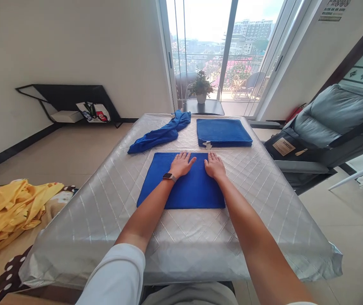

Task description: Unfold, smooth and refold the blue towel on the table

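cloth (197, 186), blue and rectangular, lies flat on the worktop (105, 203), which wears a silver quilted cover. the left hand (181, 165), a watch (169, 176) at its wrist, rests palm down on the cloth near its far edge, and the right hand (215, 166) rests likewise close to the far right corner. fingers on both are stretched out straight, gripping nothing. beyond them, a bunched blue cloth (162, 134) lies on the left, a neat blue stack (223, 132) on the right.

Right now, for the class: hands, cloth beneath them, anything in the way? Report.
Left hand, right hand: palms down on blue cloth. Cloth lying flat. Nothing else on it; bunched cloth and folded stack lie beyond.
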The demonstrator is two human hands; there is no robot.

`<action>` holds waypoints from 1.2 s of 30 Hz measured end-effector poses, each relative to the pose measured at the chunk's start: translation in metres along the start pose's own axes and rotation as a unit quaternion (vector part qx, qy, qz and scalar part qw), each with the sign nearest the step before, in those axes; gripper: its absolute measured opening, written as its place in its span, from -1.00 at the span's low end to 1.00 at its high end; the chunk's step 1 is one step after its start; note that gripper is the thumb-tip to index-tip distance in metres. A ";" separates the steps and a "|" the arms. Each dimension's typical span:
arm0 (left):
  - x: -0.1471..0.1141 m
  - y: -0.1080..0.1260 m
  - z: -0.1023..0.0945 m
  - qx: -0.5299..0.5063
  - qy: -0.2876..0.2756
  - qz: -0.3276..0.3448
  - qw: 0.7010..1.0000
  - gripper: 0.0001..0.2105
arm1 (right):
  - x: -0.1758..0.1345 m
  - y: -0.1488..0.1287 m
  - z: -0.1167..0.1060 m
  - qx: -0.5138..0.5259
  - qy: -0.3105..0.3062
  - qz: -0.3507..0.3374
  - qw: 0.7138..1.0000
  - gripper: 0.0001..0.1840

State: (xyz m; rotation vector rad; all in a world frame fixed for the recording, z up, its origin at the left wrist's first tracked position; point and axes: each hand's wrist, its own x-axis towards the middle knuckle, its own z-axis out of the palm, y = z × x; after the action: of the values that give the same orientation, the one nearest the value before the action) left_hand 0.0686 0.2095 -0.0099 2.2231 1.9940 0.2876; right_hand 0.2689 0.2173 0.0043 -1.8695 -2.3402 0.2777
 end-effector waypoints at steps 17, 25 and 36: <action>-0.029 -0.110 -0.021 0.004 0.045 -0.141 0.989 -0.17 | -0.005 -0.005 -0.003 -0.042 0.037 -0.001 0.998 -0.30; -0.029 -0.108 -0.021 0.017 0.046 -0.141 0.989 -0.16 | -0.047 -0.004 0.001 -0.024 0.005 -0.011 1.000 -0.28; -0.029 -0.073 -0.037 0.102 0.084 -0.115 0.985 -0.24 | -0.047 -0.001 0.009 0.020 0.004 -0.003 1.000 -0.25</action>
State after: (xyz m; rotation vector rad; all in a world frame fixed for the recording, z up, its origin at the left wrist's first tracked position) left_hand -0.0138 0.1880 0.0073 2.1125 2.4455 0.2602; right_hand 0.2763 0.1707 -0.0032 -1.8414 -2.3171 0.3147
